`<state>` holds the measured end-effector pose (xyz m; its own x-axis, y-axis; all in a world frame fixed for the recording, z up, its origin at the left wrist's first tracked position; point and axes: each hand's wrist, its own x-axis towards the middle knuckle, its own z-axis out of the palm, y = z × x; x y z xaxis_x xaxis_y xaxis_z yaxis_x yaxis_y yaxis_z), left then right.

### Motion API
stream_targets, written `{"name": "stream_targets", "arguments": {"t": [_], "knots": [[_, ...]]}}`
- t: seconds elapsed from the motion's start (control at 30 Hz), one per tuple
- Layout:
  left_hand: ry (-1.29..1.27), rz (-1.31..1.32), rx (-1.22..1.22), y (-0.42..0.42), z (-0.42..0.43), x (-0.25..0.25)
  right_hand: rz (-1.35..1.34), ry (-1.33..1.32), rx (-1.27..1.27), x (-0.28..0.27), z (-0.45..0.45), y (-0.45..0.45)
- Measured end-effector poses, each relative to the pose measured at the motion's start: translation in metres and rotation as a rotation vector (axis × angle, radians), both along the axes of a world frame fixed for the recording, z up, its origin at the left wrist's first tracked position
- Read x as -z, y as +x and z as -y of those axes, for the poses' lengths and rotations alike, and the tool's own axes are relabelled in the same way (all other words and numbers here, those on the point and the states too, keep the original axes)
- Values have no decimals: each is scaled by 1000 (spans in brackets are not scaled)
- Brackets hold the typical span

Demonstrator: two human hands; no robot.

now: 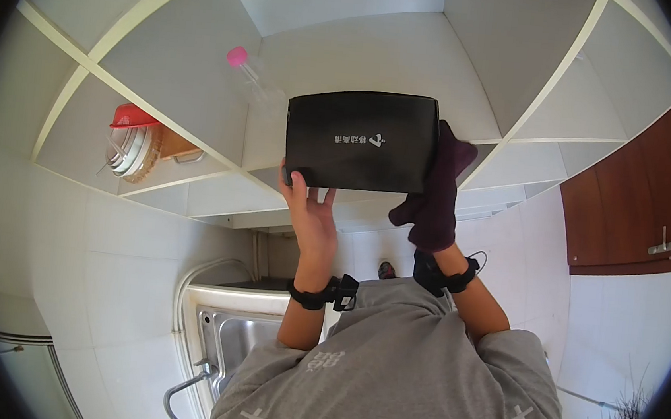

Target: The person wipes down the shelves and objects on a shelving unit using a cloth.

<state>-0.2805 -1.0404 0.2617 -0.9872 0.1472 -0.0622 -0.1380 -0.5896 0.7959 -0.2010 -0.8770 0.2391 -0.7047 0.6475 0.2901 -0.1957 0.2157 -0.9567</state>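
Note:
A black box (361,141) with white lettering and a logo is held up in front of the shelves. My left hand (313,219) grips its lower left corner, the thumb on the front and the other fingers mostly behind or under it. Dark purple cloth (437,198) covers my right hand completely, at the box's right edge. The cloth has a lobe pointing up and another to the left; the fingers inside are hidden. Whether that hand also supports the box cannot be seen. Black bands with small devices circle both wrists.
A clear bottle with a pink cap (238,56) stands in the shelf compartment (381,54) behind the box. A red bowl (134,117) and stacked dishes (132,150) occupy the lower left compartment. Below are a steel sink (248,341) and faucet (180,394). A brown door (632,192) is at right.

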Motion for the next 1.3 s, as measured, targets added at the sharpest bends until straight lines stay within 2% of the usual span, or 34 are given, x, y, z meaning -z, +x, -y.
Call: {"name": "stream_targets", "arguments": {"t": [0.13,0.2,0.27,0.37,0.43,0.57,0.63,0.67,0.73,0.77,0.8,0.83,0.87,0.9,1.03,1.13,1.2,1.27,1.3], "knots": [[161,131,42,-4,-4,20,-80,-616,-189,-6,20,15],[213,272,76,7,-11,24,-89,-460,-159,-1,21,11],[200,302,166,24,-20,21,-100,-304,-138,9,22,8],[145,245,161,38,-30,14,95,-403,-215,58,22,20],[147,172,118,42,-36,12,129,-356,-216,66,20,27],[261,41,36,36,-40,45,-135,153,-72,59,27,18],[321,-11,13,33,-34,64,-144,168,-91,76,30,16],[357,-46,15,26,-34,71,-98,71,-139,104,25,5],[448,-68,22,17,-30,83,225,132,-322,95,17,6],[506,-59,28,13,-28,89,498,297,-451,83,9,15],[566,-49,38,8,-29,90,583,784,-414,58,8,22],[583,-17,34,5,-29,90,690,1488,-196,33,7,30],[601,18,21,6,-28,90,672,1951,54,8,6,37],[620,53,-4,8,-23,91,668,2011,17,-17,4,44],[531,-23,-34,23,-19,92,584,1943,96,15,6,50],[394,-110,-143,38,-5,112,598,1737,-96,-4,3,67],[202,-291,-188,53,16,141,466,1395,-184,8,1,73],[-4,-424,-191,65,23,134,267,856,-199,17,7,71],[-112,-466,-175,76,18,106,184,637,-233,14,8,73]]}}
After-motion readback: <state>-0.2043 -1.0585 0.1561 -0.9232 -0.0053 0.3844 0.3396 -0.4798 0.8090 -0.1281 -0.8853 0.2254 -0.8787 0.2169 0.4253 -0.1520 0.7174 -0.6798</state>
